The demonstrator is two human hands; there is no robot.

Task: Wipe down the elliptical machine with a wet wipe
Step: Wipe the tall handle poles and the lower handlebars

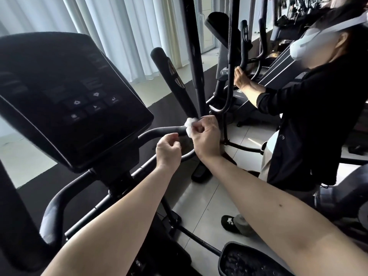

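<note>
right hand (206,134) pinches a crumpled wet wipe (189,126) against the curved handlebar (159,132) of the elliptical machine (119,176), left hand (168,151) loosely curled and empty just below, with wiping apparently under way and console (69,92) and pedal (249,259) likely left to do.

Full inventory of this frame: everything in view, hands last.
wet wipe: 1, white, crumpled, against the handlebar at centre
console: 1, black, left, buttons on its face
handlebar: 1, black, curving from under the console to centre
padded handle: 1, black, slanting up from centre
pedal: 1, black, bottom right
curtains: white, rear left
second person: 1, black top, right, one hand on the neighbouring machine
left hand: 1, just below the handlebar, loosely curled, holds nothing
right hand: 1, centre, pinches the wet wipe
</note>
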